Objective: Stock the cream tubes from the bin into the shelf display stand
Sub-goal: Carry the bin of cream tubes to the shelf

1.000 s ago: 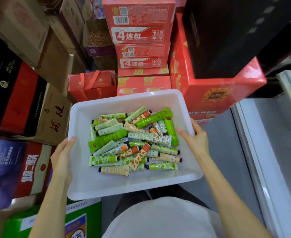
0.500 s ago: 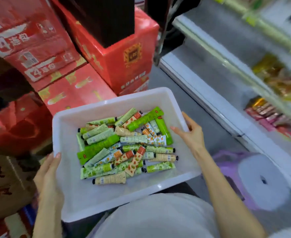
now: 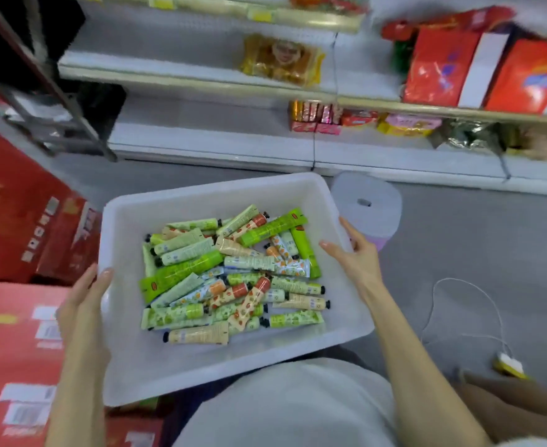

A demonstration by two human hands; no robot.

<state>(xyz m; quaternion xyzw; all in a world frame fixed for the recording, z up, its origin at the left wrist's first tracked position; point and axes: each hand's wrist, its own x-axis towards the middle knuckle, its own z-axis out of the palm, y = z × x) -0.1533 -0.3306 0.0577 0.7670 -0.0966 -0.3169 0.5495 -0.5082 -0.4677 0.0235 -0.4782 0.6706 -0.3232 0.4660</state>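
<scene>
1. I am holding the white plastic bin (image 3: 130, 366) up in front of my body, between both grips, facing the store shelves (image 3: 201, 146).
2. The left grip (image 3: 81, 301) is lying long against the bin's left wall, fingers straight, pressing rather than wrapping. The right grip (image 3: 357, 258) is clamping the right rim, thumb inside and fingers curling over the outside.
3. The cream tubes (image 3: 233, 275) are lying loose in a crossed heap on the bin floor. They are sitting between the two grips and touching neither, the nearest ones just inside the right thumb.
4. My main worry is the left side. It seems to be relying on pressure alone, so a slip there could be tipping the bin and sending the tubes sliding towards the red cartons (image 3: 17, 221).
5. The floor is also looking risky. A round white-topped stool (image 3: 367, 204) is standing just beyond the bin's far right corner, and a white cable (image 3: 459, 285) is looping across the floor to my right. Stepping forward carelessly could mean a knock or a snag.
6. I am not making out any display stand among the shelves, which are carrying snack packs. With both grips occupied, I am judging that the bin needs setting down somewhere steady before any tube can be picked.
</scene>
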